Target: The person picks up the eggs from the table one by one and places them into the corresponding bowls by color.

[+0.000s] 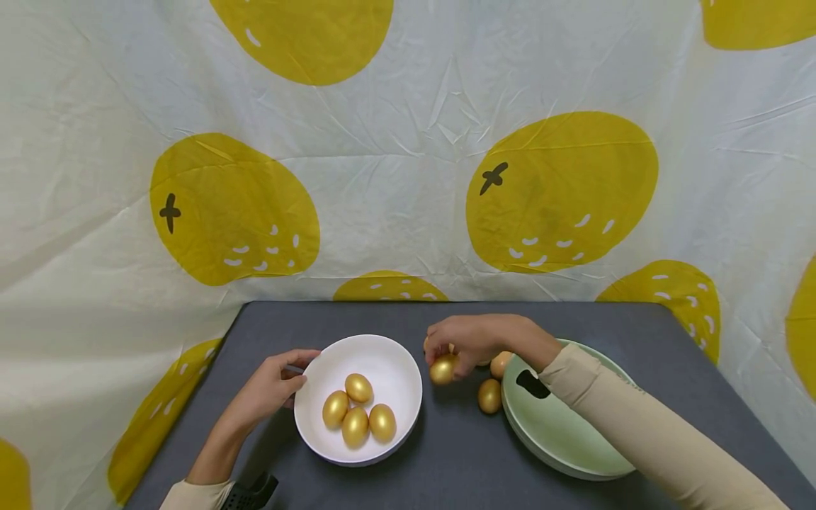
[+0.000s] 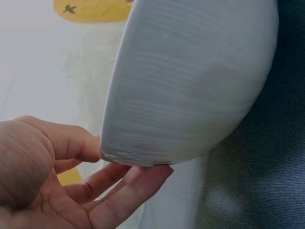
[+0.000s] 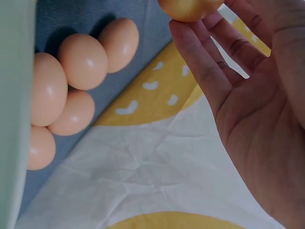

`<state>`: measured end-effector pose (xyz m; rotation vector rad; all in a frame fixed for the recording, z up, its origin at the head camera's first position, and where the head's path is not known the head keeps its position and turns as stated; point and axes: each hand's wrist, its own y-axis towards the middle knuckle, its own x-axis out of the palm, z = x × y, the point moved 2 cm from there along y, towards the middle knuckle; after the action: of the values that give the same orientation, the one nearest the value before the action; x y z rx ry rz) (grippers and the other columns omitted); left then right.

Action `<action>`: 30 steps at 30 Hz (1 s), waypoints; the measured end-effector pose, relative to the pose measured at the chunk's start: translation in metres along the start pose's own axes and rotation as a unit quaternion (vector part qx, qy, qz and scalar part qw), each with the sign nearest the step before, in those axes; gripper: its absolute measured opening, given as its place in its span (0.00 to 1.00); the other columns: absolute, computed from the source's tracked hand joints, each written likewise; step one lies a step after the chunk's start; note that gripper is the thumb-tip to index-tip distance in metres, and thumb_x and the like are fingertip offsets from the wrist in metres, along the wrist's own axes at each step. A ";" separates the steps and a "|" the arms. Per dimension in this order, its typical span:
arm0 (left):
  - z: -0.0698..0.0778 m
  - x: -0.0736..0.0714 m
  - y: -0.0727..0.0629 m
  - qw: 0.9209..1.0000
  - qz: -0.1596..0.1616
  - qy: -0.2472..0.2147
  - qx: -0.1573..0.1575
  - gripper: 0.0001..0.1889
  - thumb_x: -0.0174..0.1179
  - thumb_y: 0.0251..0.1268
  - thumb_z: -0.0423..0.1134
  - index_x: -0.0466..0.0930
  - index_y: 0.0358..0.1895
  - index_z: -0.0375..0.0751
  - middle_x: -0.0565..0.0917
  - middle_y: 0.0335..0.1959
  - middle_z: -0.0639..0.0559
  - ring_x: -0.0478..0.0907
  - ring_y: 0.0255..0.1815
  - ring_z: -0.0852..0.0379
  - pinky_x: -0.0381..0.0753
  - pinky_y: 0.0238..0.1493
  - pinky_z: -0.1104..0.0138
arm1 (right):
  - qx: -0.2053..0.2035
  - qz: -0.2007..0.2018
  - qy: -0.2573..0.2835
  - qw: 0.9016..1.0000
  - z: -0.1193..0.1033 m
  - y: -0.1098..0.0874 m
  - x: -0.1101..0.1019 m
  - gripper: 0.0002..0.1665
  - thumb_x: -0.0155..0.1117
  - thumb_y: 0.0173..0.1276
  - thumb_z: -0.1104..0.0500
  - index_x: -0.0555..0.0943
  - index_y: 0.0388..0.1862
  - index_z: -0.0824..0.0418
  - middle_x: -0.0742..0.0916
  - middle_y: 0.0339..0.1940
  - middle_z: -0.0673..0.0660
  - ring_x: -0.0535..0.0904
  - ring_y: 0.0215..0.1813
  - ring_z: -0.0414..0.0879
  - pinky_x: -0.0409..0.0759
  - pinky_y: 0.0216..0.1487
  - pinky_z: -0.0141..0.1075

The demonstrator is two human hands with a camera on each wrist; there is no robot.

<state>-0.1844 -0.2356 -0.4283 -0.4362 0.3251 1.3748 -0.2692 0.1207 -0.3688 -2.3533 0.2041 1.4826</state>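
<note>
My left hand (image 1: pixel 270 389) holds the white bowl (image 1: pixel 376 358) at its left side. In the left wrist view the thumb lies at the rim and the fingertips press the outer wall. Several golden eggs (image 1: pixel 355 426) lie inside the bowl. To the right of the bowl, my right hand (image 1: pixel 472 340) grips a golden egg (image 1: pixel 443 370) in its fingertips; the right wrist view shows part of this egg (image 3: pixel 190 7) at the top edge. Another golden egg (image 1: pixel 489 396) rests on the table beside the green basin (image 1: pixel 574 432).
Several brown eggs (image 3: pixel 83 61) sit clustered along the green basin's outer side, mostly hidden behind my right hand in the head view. A dark oval (image 1: pixel 532 384) marks the basin's wall. The grey table (image 1: pixel 459 453) meets a patterned cloth (image 1: pixel 395 205) behind it.
</note>
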 end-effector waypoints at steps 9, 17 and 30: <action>-0.002 0.000 0.000 1.000 -0.001 0.001 0.001 0.24 0.58 0.70 0.28 0.75 0.68 0.39 0.81 0.54 0.40 0.83 0.43 0.48 0.87 0.31 0.55 | 0.019 0.012 0.036 0.999 -0.005 -0.002 -0.011 0.20 0.76 0.61 0.61 0.84 0.50 0.44 0.80 0.48 0.41 0.77 0.51 0.36 0.80 0.57 0.37; 0.000 0.001 0.000 1.000 0.003 0.006 -0.005 0.24 0.58 0.70 0.28 0.76 0.68 0.40 0.81 0.54 0.40 0.83 0.43 0.48 0.87 0.31 0.56 | -0.008 0.023 0.037 0.999 -0.016 0.003 -0.021 0.20 0.75 0.61 0.63 0.84 0.50 0.46 0.80 0.49 0.44 0.78 0.54 0.37 0.82 0.57 0.40; -0.001 0.000 0.000 1.000 -0.002 0.004 0.001 0.24 0.58 0.70 0.28 0.75 0.68 0.39 0.81 0.54 0.39 0.83 0.42 0.48 0.86 0.30 0.56 | -0.035 0.021 0.021 0.999 -0.036 0.023 -0.026 0.21 0.75 0.63 0.62 0.84 0.54 0.49 0.80 0.49 0.45 0.77 0.51 0.37 0.81 0.58 0.39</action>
<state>-0.1847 -0.2358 -0.4291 -0.4411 0.3323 1.3688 -0.2571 0.0846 -0.3367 -2.4510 0.2172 1.4835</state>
